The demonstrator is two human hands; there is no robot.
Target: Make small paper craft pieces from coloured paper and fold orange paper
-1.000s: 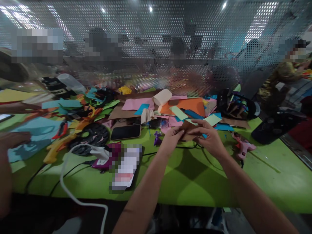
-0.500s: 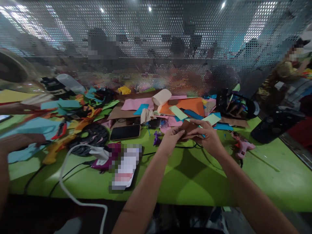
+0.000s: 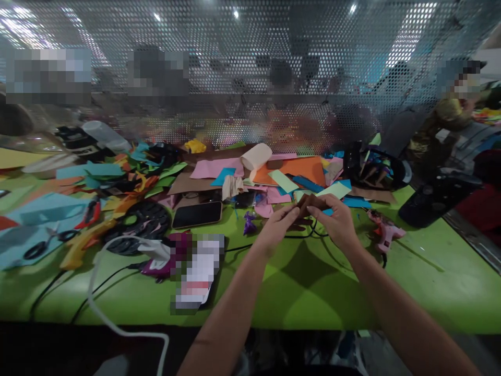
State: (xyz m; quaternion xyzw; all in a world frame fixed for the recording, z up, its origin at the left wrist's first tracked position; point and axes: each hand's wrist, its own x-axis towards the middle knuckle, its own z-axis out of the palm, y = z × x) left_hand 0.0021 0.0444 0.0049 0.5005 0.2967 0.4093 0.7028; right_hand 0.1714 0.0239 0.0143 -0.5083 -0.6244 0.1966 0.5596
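— Working where?
— Facing a perforated screen [image 3: 250,47], over a green table [image 3: 309,303], just this side of coloured paper scraps [image 3: 284,181].
— Gripped how?
— From both sides: pinched in left hand [image 3: 279,230] and right hand [image 3: 336,216], each clamped on brown paper [image 3: 307,204], bent to a ridge between them.
— Handled best how?
— Probably with light, even pressure, both thumbs [image 3: 293,212] close to the ridge, edges level; if pulled too hard, likely to tear. Finer creases: too dim to tell.
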